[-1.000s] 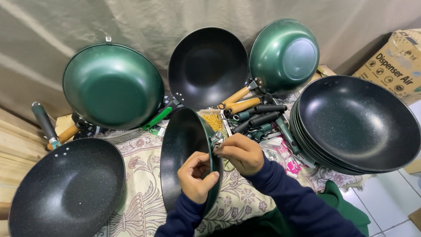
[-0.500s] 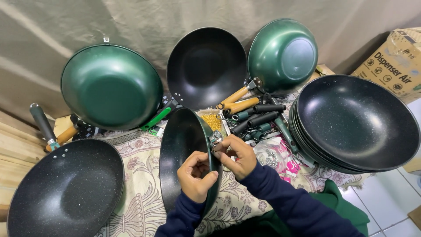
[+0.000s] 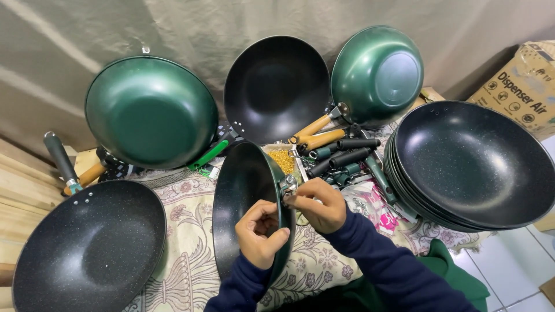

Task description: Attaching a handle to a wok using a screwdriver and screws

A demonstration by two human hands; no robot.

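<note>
Gripping the near rim, the left hand [image 3: 261, 231] held a dark green wok [image 3: 245, 199] on edge over the floral cloth [image 3: 185, 242], fingers curled inside the bowl and thumb outside, probably to steady it. The right hand [image 3: 318, 203] pinched a small metal bracket [image 3: 287, 185] against the wok's upper rim, fingertips closed on it. Beyond the right hand lay loose handles [image 3: 341, 153], wooden and black, beside a tray of small yellow parts [image 3: 283, 160], within reach. To its right sat stacked speckled woks [image 3: 471, 164]; left of the left hand, another speckled wok [image 3: 87, 248].

Bare hands, dark navy long sleeves
</note>
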